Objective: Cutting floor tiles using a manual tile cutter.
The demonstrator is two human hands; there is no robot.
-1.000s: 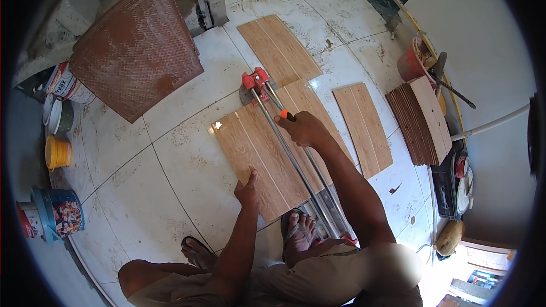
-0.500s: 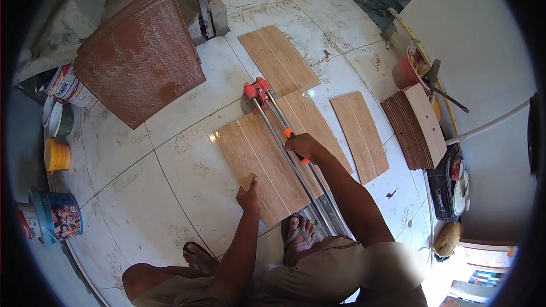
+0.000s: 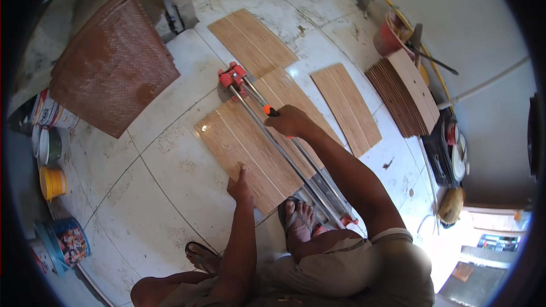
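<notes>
A tile cutter with two steel rails (image 3: 284, 156) and a red far end (image 3: 232, 75) lies slantwise on the floor. A wood-look tile (image 3: 242, 150) is set beneath its rails. My right hand (image 3: 291, 121) is closed round the cutter's black and orange handle (image 3: 271, 111), partway along the rails. At the tile's near left edge, my left hand (image 3: 241, 187) grips it, thumb on top; the other fingers are mostly hidden. Another wood-look tile piece (image 3: 301, 99) shows right of the rails. My sandalled foot (image 3: 299, 219) stands beside the cutter's near end.
Loose wood-look tiles lie beyond the cutter (image 3: 253, 40) and to its right (image 3: 347, 108). A tile stack (image 3: 404, 94) and a red bucket (image 3: 389, 35) stand along the right wall. Brown sheets (image 3: 116, 68) lean at left, above several paint buckets, one yellow (image 3: 52, 183).
My right hand and the handle have slid a little toward the cutter's far end. My left hand stays on the tile edge. The view has shifted, bringing the cutter's near red end into sight.
</notes>
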